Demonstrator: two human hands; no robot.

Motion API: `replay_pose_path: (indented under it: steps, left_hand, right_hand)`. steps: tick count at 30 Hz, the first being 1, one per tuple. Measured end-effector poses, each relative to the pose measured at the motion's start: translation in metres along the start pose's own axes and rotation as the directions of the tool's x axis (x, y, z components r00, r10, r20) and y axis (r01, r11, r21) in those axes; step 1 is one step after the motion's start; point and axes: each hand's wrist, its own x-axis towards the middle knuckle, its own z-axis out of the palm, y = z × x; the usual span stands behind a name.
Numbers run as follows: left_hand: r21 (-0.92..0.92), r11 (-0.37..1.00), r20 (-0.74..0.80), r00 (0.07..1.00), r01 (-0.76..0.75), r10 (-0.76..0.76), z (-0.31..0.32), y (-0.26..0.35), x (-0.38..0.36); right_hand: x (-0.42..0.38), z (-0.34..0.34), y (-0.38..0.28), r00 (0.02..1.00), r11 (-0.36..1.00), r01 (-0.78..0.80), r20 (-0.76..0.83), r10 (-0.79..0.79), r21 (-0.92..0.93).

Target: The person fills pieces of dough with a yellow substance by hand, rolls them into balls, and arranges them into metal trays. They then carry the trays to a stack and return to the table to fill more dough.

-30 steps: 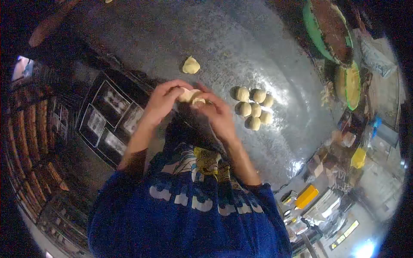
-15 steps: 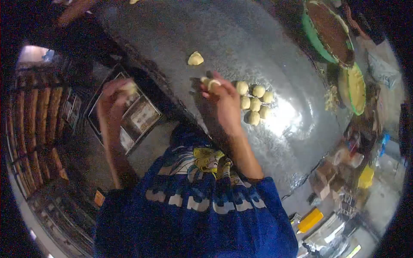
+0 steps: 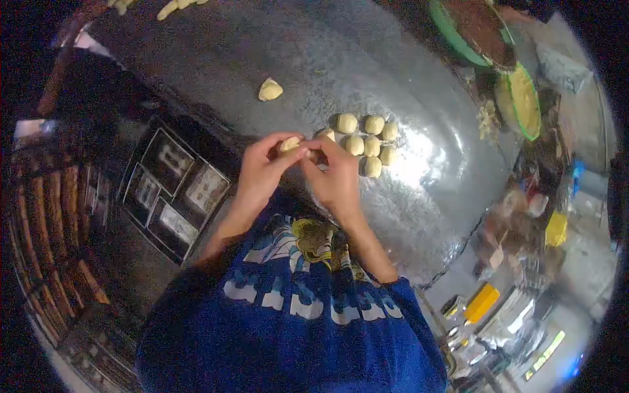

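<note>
My left hand [image 3: 262, 171] is closed on a small piece of pale dough [image 3: 290, 143] over the near edge of the dark worktop [image 3: 216, 59]. Right beside it, my right hand [image 3: 333, 175] has its fingertips pressed together at the same dough; another pale piece [image 3: 326, 134] shows just past its knuckles. Several round dough balls [image 3: 372, 145] sit in a cluster to the right of my hands. A loose lump of dough [image 3: 270, 90] lies farther back on the worktop.
Divided metal trays [image 3: 177, 190] stand low at the left. More dough strips [image 3: 177, 6] lie at the far top edge. At the upper right are a green-rimmed basin with brown contents [image 3: 475, 33] and one with yellow contents [image 3: 519, 101]. A yellow object [image 3: 481, 302] lies lower right.
My left hand has moved right from over the trays and met my right hand at the dough. The camera view has shifted a little, so the balls and basins appear farther left.
</note>
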Motion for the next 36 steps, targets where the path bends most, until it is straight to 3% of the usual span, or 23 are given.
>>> replay_pose_path:
  steps: [2, 3, 4, 5, 6, 7, 9, 10, 12, 16, 18, 22, 24, 25, 27, 28, 29, 31, 32, 33, 34, 35, 36]
  left_hand:
    - [-0.067, 0.997, 0.064, 0.997, 0.039, -0.035, -0.012, -0.002, 0.020]
    - [-0.070, 0.996, 0.081, 0.996, 0.052, -0.046, -0.017, -0.001, 0.028]
    - [-0.078, 0.995, 0.074, 0.996, 0.057, -0.051, -0.022, 0.000, 0.037]
    - [-0.088, 0.994, 0.068, 0.996, 0.064, -0.058, -0.026, -0.001, 0.046]
    - [0.078, 0.992, -0.007, 0.995, -0.097, 0.098, -0.028, -0.013, 0.056]
    - [0.069, 0.994, 0.007, 0.997, -0.083, 0.083, -0.030, -0.020, 0.067]
    - [0.426, 0.865, 0.018, 0.958, -0.266, 0.286, -0.033, -0.026, 0.083]
    - [0.419, 0.869, 0.031, 0.961, -0.263, 0.275, -0.032, -0.026, 0.083]
    - [0.713, 0.419, 0.379, 0.812, -0.562, 0.444, -0.023, -0.018, 0.075]
    - [0.767, 0.389, 0.396, 0.853, -0.511, 0.339, 0.005, -0.009, 0.061]
    - [0.634, 0.461, 0.454, 0.782, -0.621, 0.428, 0.026, -0.026, 0.058]
    - [0.581, 0.605, 0.313, 0.835, -0.545, 0.453, 0.042, -0.041, 0.047]
    - [0.179, 0.967, 0.129, 0.979, -0.180, 0.159, 0.047, -0.025, 0.015]
    - [0.194, 0.964, 0.131, 0.979, -0.182, 0.158, 0.049, -0.019, 0.002]
    - [-0.119, 0.978, 0.205, 0.968, 0.171, -0.144, 0.051, -0.009, -0.020]
    - [-0.111, 0.980, 0.200, 0.970, 0.166, -0.141, 0.054, -0.006, -0.028]
    - [-0.076, 0.991, 0.226, 0.970, 0.106, -0.087, 0.058, -0.004, -0.036]
    - [-0.041, 0.998, 0.248, 0.968, 0.047, -0.035, 0.063, -0.004, -0.042]
    - [0.023, 1.000, 0.164, 0.986, 0.004, -0.007, 0.064, -0.005, -0.043]
    - [0.090, 0.995, 0.086, 0.996, -0.035, 0.028, 0.062, -0.008, -0.041]
    - [-0.008, 1.000, 0.060, 0.998, 0.013, -0.012, 0.056, -0.014, -0.037]
    - [-0.015, 1.000, 0.060, 0.998, 0.006, -0.006, 0.049, -0.015, -0.032]
    - [-0.136, 0.990, 0.055, 0.998, 0.041, -0.034, 0.042, -0.015, -0.027]
  right_hand:
    - [0.007, -0.004, -0.009, 0.973, 0.975, -0.220, 0.076, 0.216, 0.041]
    - [0.010, -0.006, -0.008, 0.970, 0.971, -0.235, 0.065, 0.233, 0.036]
    - [0.013, -0.009, -0.006, 0.923, 0.860, -0.383, 0.169, 0.345, 0.337]
    - [0.013, -0.014, -0.004, 0.863, 0.637, -0.503, 0.296, 0.409, 0.585]
    - [0.007, -0.024, -0.012, 0.849, 0.527, -0.512, 0.304, 0.432, 0.678]
    - [0.001, -0.033, -0.021, 0.842, 0.525, -0.518, 0.295, 0.451, 0.676]
    - [-0.005, -0.044, -0.032, 0.879, 0.607, -0.306, -0.027, 0.475, 0.734]
    - [-0.006, -0.047, -0.030, 0.872, 0.608, -0.309, -0.037, 0.488, 0.731]
    - [-0.012, -0.052, -0.021, 0.889, 0.709, -0.158, -0.213, 0.405, 0.687]
    - [-0.025, -0.049, -0.017, 0.853, 0.741, -0.300, -0.178, 0.490, 0.601]
    - [-0.033, -0.046, -0.011, 0.858, 0.748, -0.308, -0.169, 0.486, 0.588]
    - [-0.053, -0.055, -0.006, 0.881, 0.787, -0.298, -0.161, 0.444, 0.540]
    - [-0.061, -0.064, -0.011, 0.890, 0.756, -0.329, -0.082, 0.449, 0.567]
    - [-0.064, -0.065, -0.006, 0.890, 0.747, -0.325, -0.081, 0.449, 0.580]
    - [-0.066, -0.060, 0.004, 0.943, 0.808, -0.256, -0.047, 0.330, 0.530]
    - [-0.066, -0.056, 0.013, 0.977, 0.901, -0.084, -0.143, 0.159, 0.425]
    - [-0.068, -0.057, 0.011, 0.978, 0.899, -0.078, -0.142, 0.154, 0.431]
    - [-0.069, -0.059, 0.001, 0.986, 0.998, 0.045, -0.162, -0.038, 0.040]
    - [-0.068, -0.055, -0.001, 0.989, 1.000, 0.021, -0.145, -0.021, -0.004]
    - [-0.064, -0.054, -0.002, 0.990, 1.000, 0.026, -0.142, -0.026, -0.002]
    - [-0.058, -0.056, -0.002, 0.978, 0.933, -0.193, -0.017, 0.208, 0.304]
    - [-0.051, -0.059, -0.003, 0.909, 0.734, -0.410, 0.170, 0.382, 0.542]
    - [-0.045, -0.061, -0.008, 0.909, 0.739, -0.408, 0.168, 0.380, 0.536]
